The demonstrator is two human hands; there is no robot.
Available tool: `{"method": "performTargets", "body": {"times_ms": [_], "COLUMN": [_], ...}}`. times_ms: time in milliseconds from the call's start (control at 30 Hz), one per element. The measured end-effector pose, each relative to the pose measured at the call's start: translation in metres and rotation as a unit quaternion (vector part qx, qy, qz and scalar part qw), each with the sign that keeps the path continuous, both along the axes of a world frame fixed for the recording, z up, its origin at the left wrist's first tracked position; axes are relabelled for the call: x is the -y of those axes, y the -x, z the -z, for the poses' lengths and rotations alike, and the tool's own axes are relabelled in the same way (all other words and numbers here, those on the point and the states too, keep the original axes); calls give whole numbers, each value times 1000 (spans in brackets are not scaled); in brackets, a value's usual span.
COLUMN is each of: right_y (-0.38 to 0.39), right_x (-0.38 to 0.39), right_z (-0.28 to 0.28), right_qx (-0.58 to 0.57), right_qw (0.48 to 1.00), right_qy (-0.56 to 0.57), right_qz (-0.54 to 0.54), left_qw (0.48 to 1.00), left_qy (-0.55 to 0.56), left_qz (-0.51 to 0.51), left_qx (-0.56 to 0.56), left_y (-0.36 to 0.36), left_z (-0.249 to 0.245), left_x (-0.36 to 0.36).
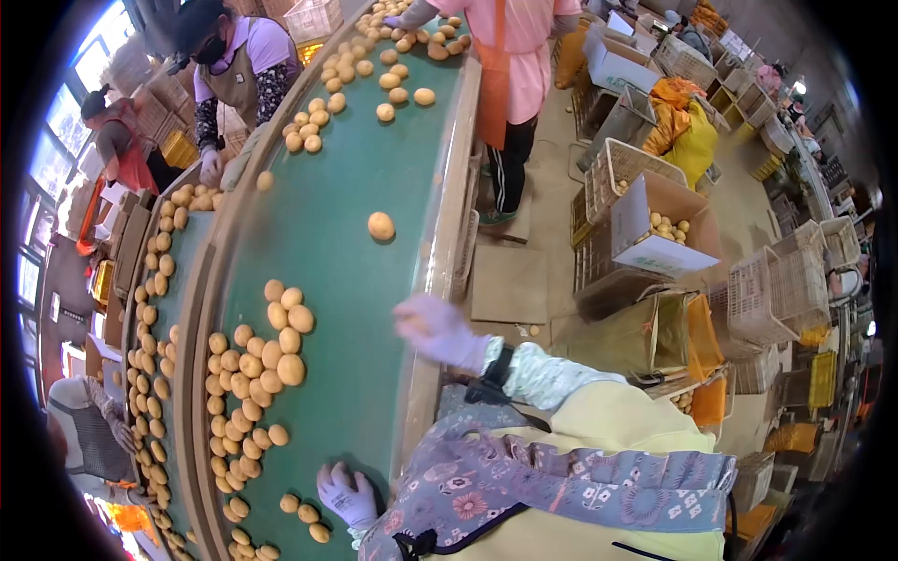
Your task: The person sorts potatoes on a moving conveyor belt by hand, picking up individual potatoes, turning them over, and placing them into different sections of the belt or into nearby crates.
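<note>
Both my hands wear pale lilac gloves over a green conveyor belt (337,280). My right hand (438,329), with a black band at the wrist, hangs over the belt's near edge. Motion smears its fingers, and I see no potato in it. Lower in the view, my left hand (347,496) is open, fingers apart, close to the belt surface. Nearest to it lie a few loose potatoes (308,513). A larger cluster of potatoes (251,374) sits along the belt's far side. One single potato (381,226) lies apart, farther up the belt.
A second lane of potatoes (154,346) runs beyond a wooden divider (198,327). Co-workers stand across the belt, one person in a pink top (528,56) on my side. A cardboard box (655,220) of potatoes and plastic crates (767,290) stand to the right.
</note>
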State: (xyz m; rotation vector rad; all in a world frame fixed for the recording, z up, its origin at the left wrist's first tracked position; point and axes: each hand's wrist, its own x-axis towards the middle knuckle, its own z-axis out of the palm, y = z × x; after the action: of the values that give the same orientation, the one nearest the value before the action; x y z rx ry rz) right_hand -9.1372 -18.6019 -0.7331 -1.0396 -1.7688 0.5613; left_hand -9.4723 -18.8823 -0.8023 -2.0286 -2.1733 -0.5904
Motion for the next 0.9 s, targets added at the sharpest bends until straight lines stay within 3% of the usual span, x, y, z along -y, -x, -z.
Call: {"method": "performTargets", "body": {"times_ms": [67,133,200,267,333,400,433,467,500,567,667,700,733,800,833,900], "right_y": [-41,-85,-122,-149,-149,-137,-141,-107,-87,-43,-44,-40,-34,46,76,136], "right_x": [-8,-36,-80,-126,-156,-177,-182,-165,-152,-137,-133,-144,-148,-104,-95,-93], "right_z": [-4,6,36,98,131,160,163,119,104,76,98,125,126,82,72,81], "right_qx": [-103,-275,-441,-551,-619,-596,-608,-546,-491,-449,-313,-287,8,144,92,5], "right_qw": [989,936,859,764,643,689,687,732,811,832,918,924,942,955,988,987], "right_qy": [18,32,73,266,400,321,343,315,262,290,198,125,109,-65,24,157], "right_qz": [109,217,249,203,209,258,203,259,181,149,145,219,318,252,119,15], "left_qw": [977,970,966,964,990,993,990,982,953,939,916,933,946,948,961,964], "left_qy": [70,74,109,103,10,11,10,9,26,51,67,45,28,47,17,19], "left_qz": [-126,-148,-144,-153,-28,-13,-59,-113,-193,-258,-319,-302,-288,-269,-239,-200], "left_qx": [160,178,184,194,136,115,131,148,232,223,233,193,149,162,137,175], "left_y": [34,51,57,36,26,35,43,49,56,82,99,96,95,93,90,84], "left_z": [24,31,33,17,9,15,23,32,35,55,60,58,53,56,57,52], "left_x": [36,60,77,73,71,89,107,128,149,192,236,243,250,249,244,231]}}
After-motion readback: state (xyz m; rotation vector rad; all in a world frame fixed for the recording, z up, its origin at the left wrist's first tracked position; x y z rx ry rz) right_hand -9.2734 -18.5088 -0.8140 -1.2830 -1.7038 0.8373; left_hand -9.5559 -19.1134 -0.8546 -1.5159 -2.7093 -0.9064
